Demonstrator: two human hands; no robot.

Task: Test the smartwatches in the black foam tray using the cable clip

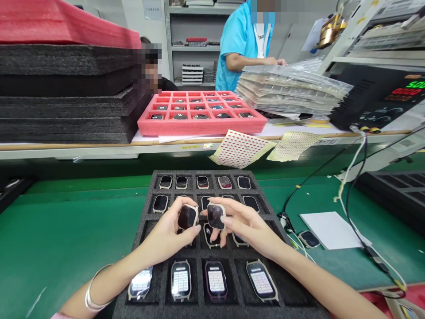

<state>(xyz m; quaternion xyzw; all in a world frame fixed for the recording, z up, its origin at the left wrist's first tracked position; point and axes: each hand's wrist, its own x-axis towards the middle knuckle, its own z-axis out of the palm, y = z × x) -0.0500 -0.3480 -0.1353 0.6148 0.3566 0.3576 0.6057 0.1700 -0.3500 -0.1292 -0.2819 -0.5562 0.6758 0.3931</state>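
My left hand grips a smartwatch case with a dark screen, thumb and fingers around its edges. Beside it, my right hand pinches a second strapless smartwatch case, its screen also dark. Both watches are held above a black foam tray. Several more watch cases lie in the tray's pockets. In the front row, lit watches such as the one at the middle show a white grid. Dark-screened ones like the watch fill the far row. My hands partly cover the middle rows.
A red foam tray of watches sits on the shelf ahead, beside stacked black foam and clear plastic trays. Sticker sheets hang over the shelf edge. Cables, a white sheet and another watch lie right. A co-worker stands behind.
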